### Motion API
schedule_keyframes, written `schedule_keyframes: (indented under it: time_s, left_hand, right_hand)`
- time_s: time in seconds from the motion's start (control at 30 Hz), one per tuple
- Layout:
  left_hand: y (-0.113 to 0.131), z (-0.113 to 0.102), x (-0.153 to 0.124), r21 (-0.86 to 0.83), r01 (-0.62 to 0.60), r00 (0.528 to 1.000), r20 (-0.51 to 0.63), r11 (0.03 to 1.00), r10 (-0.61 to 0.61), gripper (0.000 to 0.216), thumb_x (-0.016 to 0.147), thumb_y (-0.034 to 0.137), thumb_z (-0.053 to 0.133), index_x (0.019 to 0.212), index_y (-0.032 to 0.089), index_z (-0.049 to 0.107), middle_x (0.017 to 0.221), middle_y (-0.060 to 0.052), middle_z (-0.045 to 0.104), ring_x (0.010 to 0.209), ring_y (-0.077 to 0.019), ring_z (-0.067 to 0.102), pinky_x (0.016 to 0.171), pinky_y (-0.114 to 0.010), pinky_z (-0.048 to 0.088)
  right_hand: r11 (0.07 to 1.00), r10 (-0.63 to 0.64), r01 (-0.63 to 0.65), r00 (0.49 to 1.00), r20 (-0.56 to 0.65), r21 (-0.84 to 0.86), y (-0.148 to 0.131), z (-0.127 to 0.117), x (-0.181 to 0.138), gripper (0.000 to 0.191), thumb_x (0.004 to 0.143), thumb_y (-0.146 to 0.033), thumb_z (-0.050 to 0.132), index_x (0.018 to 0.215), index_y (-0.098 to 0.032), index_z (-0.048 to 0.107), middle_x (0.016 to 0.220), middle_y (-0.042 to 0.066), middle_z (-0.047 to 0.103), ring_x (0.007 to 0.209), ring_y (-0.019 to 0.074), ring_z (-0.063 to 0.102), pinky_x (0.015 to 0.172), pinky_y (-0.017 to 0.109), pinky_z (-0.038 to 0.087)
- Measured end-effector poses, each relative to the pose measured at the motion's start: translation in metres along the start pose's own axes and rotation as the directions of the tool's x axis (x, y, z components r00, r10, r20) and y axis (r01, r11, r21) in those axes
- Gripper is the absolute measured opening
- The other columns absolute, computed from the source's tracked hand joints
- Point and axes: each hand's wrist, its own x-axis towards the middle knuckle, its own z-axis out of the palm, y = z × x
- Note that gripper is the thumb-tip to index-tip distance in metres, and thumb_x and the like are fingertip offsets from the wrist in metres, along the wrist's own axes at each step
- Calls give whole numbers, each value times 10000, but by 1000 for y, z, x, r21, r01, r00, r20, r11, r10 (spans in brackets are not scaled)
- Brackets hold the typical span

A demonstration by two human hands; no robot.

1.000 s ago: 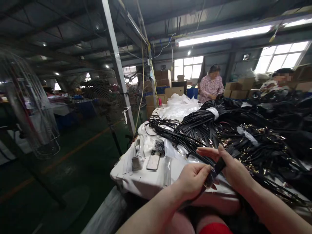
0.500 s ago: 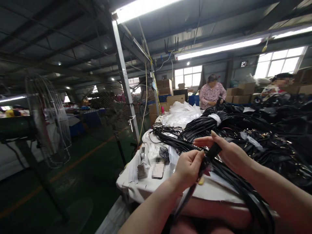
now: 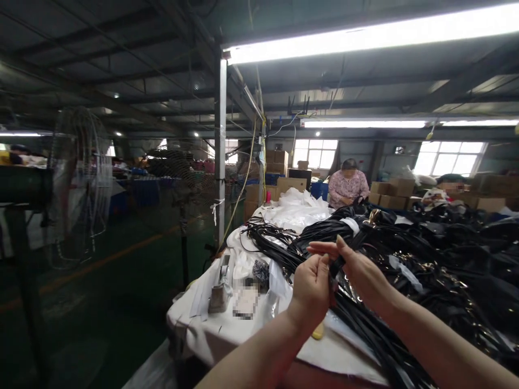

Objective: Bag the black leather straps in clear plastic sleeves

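My left hand (image 3: 311, 286) is closed around a black strap (image 3: 336, 266), thumb pressed against the fingers. Just to its right is my right hand (image 3: 363, 273), its fingers stretched out to the left and the thumb raised. The strap's upper end lies against that palm; part of it is hidden by both hands. Below and behind them, a bundle of long black straps (image 3: 279, 248) with metal clasps spreads over the table. A yellow object (image 3: 318, 330) shows on the white tabletop (image 3: 336, 354) below my left hand.
A phone (image 3: 246, 300), a grey block-shaped object (image 3: 218, 299) and a dark patterned bundle (image 3: 261, 274) lie on the left of the table. White plastic (image 3: 292, 208) is heaped behind. Black goods (image 3: 466, 243) pile up at right. A co-worker (image 3: 348, 186) sits across; a fan (image 3: 79, 183) stands left.
The view has swung up and to the left. My hands have come closer together, and less of the strap shows between them. The strap end hanging below my left hand is no longer visible.
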Motion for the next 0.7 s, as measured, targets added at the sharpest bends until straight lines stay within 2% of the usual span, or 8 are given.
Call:
schedule_keyframes:
  time_s: [0.1, 0.17, 0.23, 0.33, 0.4, 0.5, 0.6, 0.7]
  left_hand:
    - [11, -2, 5, -50, -3, 1000, 13, 999, 4, 513, 917, 653, 408, 724, 187, 504, 485, 45, 481, 342, -82, 419, 340, -191, 313]
    - [15, -6, 6, -105, 22, 999, 47, 994, -17, 533, 887, 688, 441, 793, 173, 542, 537, 25, 548, 379, -94, 484, 360, -189, 368]
    - [15, -10, 7, -216, 65, 993, 113, 974, -42, 553, 840, 714, 506, 923, 170, 560, 620, 11, 614, 454, -113, 563, 431, -206, 456]
    - [10, -14, 6, -254, 167, 953, 289, 953, -90, 629, 746, 755, 596, 924, 152, 575, 577, 11, 610, 457, -116, 570, 447, -206, 465]
    - [5, -14, 3, -198, 231, 916, 373, 952, -145, 685, 720, 814, 550, 819, 137, 590, 496, 14, 563, 393, -107, 522, 380, -190, 404]
    - [2, -10, 2, -177, 191, 943, 304, 965, -131, 740, 748, 845, 457, 797, 126, 621, 504, -3, 573, 385, -105, 519, 363, -188, 382]
    - [8, -4, 10, -197, 83, 985, 165, 977, -50, 703, 804, 801, 442, 827, 127, 640, 534, -19, 604, 408, -110, 543, 391, -195, 406]
    - [26, -1, 24, -199, -10, 995, 95, 980, 29, 677, 817, 789, 438, 721, 141, 609, 515, -25, 600, 399, -113, 544, 404, -208, 438]
  right_hand:
    - [991, 39, -34, 999, 35, -129, -5, 12, -6, 786, 814, -786, 474, 1172, -129, 715, 731, 93, 726, 479, 209, 606, 402, 309, 478]
    - [982, 36, -36, 999, -4, -187, -13, 14, -5, 821, 809, -807, 440, 1158, -119, 721, 558, 59, 658, 384, 194, 545, 358, 300, 439]
    - [976, 24, -33, 999, -43, -217, -25, 11, -1, 815, 800, -816, 435, 1110, -129, 744, 543, 65, 658, 381, 205, 555, 370, 314, 454]
    - [965, -114, 89, 989, -90, -245, -44, 6, 10, 703, 730, -803, 563, 900, -161, 795, 752, 121, 747, 695, 292, 702, 631, 379, 577]
    - [960, -195, 166, 974, -115, -224, -53, 2, 18, 645, 697, -792, 614, 766, -175, 788, 859, 138, 764, 913, 336, 698, 857, 432, 552]
    - [972, -179, 160, 979, -98, -172, -60, -1, 24, 656, 759, -780, 558, 769, -166, 785, 880, 145, 768, 976, 340, 688, 954, 470, 505]
    - [975, -123, 117, 992, -23, -191, -62, 4, 25, 690, 789, -784, 517, 872, -155, 788, 915, 140, 767, 811, 301, 719, 751, 413, 581]
    - [979, 38, -22, 997, 73, -201, -62, 15, 23, 800, 744, -837, 498, 1021, -135, 761, 566, 90, 690, 386, 219, 588, 360, 320, 460]
